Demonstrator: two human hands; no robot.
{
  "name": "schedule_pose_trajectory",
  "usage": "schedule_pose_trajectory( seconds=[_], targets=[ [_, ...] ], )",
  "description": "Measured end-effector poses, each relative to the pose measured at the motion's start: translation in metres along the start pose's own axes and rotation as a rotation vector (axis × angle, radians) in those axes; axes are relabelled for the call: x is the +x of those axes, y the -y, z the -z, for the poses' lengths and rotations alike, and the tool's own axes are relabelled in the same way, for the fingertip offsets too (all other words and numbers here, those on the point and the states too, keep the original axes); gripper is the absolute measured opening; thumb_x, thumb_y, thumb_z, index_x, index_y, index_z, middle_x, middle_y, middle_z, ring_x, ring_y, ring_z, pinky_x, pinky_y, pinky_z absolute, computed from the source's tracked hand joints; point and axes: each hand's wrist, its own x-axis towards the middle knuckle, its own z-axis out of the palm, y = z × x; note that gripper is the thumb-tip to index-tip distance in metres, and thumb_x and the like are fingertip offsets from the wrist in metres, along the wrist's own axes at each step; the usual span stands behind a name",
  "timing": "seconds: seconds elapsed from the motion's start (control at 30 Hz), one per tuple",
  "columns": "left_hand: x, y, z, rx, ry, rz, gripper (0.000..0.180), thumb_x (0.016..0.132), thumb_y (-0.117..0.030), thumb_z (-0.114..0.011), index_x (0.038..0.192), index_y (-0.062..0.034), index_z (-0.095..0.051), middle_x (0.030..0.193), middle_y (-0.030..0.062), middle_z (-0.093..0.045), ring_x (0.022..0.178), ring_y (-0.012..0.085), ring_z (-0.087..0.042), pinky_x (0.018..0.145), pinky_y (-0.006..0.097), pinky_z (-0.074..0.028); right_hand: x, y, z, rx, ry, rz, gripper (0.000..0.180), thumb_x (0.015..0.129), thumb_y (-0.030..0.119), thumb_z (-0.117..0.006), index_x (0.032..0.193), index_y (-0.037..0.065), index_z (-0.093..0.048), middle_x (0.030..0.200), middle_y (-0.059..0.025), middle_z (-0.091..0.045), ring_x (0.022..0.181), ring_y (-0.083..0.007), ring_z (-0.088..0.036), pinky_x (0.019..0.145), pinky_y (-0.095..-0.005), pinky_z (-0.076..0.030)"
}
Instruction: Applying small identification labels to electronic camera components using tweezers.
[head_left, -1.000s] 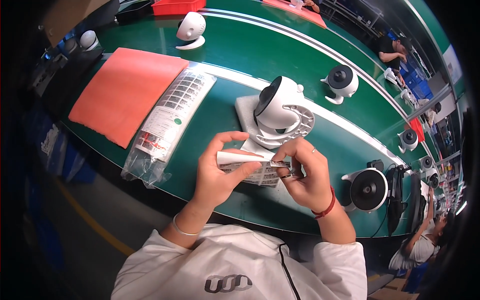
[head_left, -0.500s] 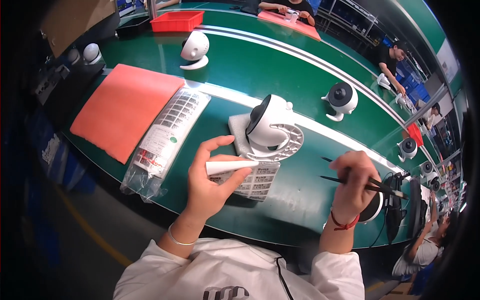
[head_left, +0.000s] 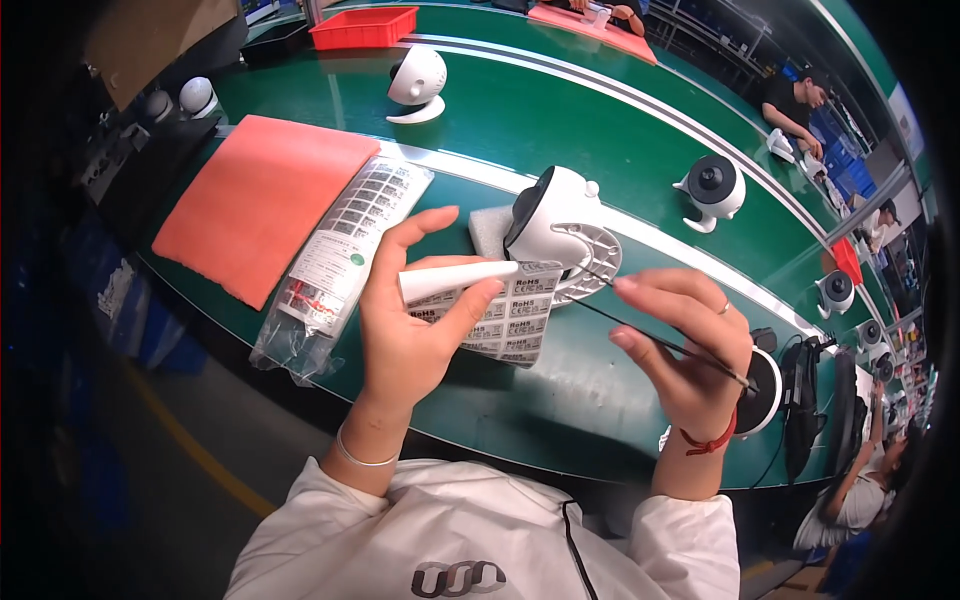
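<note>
My left hand (head_left: 415, 325) holds a folded sheet of small labels (head_left: 500, 310) by its rolled white edge, above the green bench. My right hand (head_left: 685, 355) grips thin black tweezers (head_left: 640, 325), and their tips reach the flat round base of a white dome camera (head_left: 555, 220). The camera lies tipped on a white foam pad (head_left: 490, 230) right behind the label sheet.
A clear bag of label sheets (head_left: 340, 260) lies left of my hand, beside an orange mat (head_left: 255, 205). More white cameras (head_left: 712, 188) stand along the green conveyor bench (head_left: 560, 110). A red tray (head_left: 365, 25) sits at the back. Other people work at the far right.
My right hand has swung back from the right, bringing the tweezers' tips to the camera's base. My left hand has kept hold of the label sheet and lifted slightly.
</note>
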Motion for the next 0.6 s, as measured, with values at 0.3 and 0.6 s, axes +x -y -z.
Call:
schedule_pose_trajectory(
  seconds=[0.3,0.6],
  targets=[
    [-0.012,0.008,0.007,-0.014,0.111,0.072,0.056,0.081,0.004,-0.071,0.131,-0.0026,-0.045,0.096,0.0127,-0.072,0.093,0.0147,-0.067,0.082,0.026,-0.051,-0.008,-0.011,-0.011,0.116,-0.013,-0.099,0.024,0.072,-0.009,-0.074,0.095,-0.003,-0.071,0.090,-0.0147,-0.072,0.079,-0.0221,-0.068,0.071,-0.0288,-0.052],
    [-0.051,0.047,0.040,0.151,0.299,0.333,0.056,0.080,0.000,-0.073,0.130,-0.0039,-0.048,0.094,0.0122,-0.072,0.090,0.0133,-0.066,0.078,0.026,-0.052,-0.044,-0.019,-0.019,-0.160,0.028,0.193,0.028,0.062,-0.013,-0.069,0.087,-0.002,-0.070,0.077,-0.0071,-0.064,0.072,-0.0209,-0.066,0.064,-0.0313,-0.054]
  ],
)
